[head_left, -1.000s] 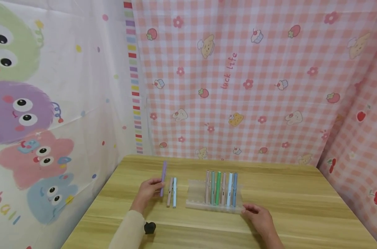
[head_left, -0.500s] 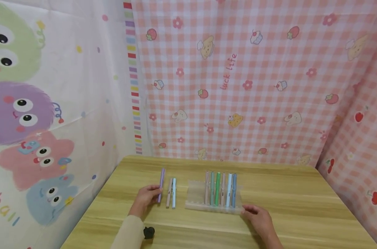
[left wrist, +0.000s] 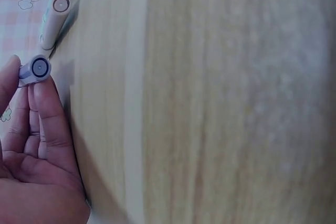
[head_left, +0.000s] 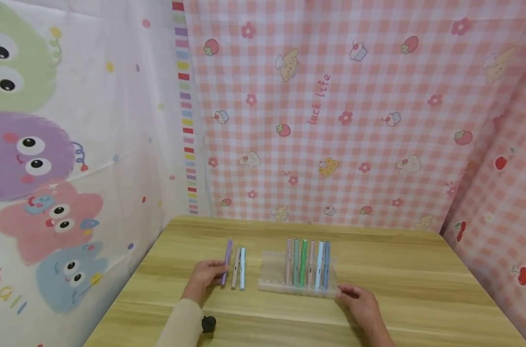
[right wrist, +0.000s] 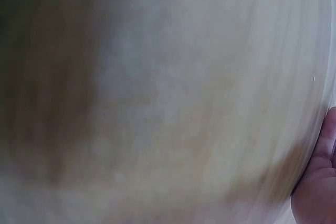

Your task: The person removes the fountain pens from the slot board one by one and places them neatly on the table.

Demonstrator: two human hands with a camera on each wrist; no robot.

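My left hand (head_left: 205, 275) pinches a purple pen (head_left: 228, 251) between thumb and fingers, left of a brownish-pink pen (head_left: 236, 270) and a light blue pen (head_left: 243, 269) lying side by side on the table. In the left wrist view the round end of the purple pen (left wrist: 39, 68) faces the camera, with the brownish-pink pen (left wrist: 55, 19) beyond it. At the right end of a clear plastic pen rack (head_left: 272, 270), my right hand (head_left: 362, 304) has its fingertips at the corner; whether they pinch it cannot be made out. Several coloured pens (head_left: 303, 262) stand in the rack's right part.
The wood-grain table (head_left: 410, 274) runs back to a pink checked curtain (head_left: 315, 159). A white curtain with cartoon figures (head_left: 72, 144) hangs at the left. A small black object (head_left: 208, 324) sits at the left sleeve (head_left: 181, 323).
The purple pen has come down toward the near side in my left hand and now lies close beside the brownish-pink pen. My right hand and the rack look the same.
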